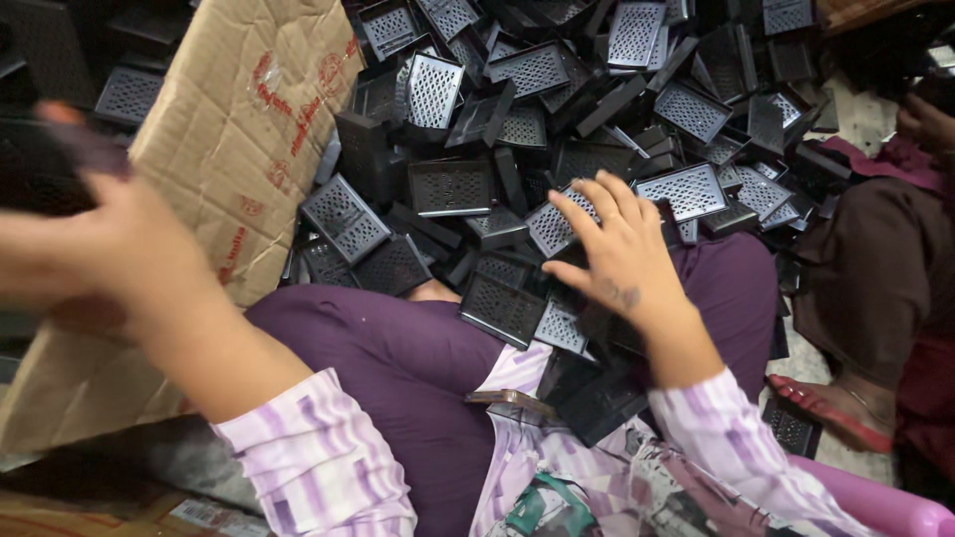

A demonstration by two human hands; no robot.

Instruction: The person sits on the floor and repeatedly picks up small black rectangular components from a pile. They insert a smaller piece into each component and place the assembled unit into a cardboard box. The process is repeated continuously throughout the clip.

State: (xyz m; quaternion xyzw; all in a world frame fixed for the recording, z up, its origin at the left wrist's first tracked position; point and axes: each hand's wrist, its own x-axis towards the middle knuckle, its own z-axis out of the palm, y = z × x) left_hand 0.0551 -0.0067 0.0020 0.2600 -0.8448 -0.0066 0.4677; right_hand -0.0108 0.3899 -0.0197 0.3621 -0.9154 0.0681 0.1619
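A big heap of black rectangular perforated plastic parts (pixel 557 119) fills the floor ahead of me and spills onto my lap. My right hand (pixel 612 249) hovers over the near edge of the heap with its fingers spread, holding nothing, just above one perforated part (pixel 550 227). My left hand (pixel 109 239) is raised at the far left, blurred, with its fingers wrapped around a dark part (pixel 45 169) beside the cardboard box (pixel 239 129).
The brown cardboard box flap leans at the left, its lower part near my left knee. Another person in dark red clothes (pixel 875 268) sits at the right, a red sandal (pixel 826 408) on their foot. A pink plastic edge (pixel 885 502) shows at the bottom right.
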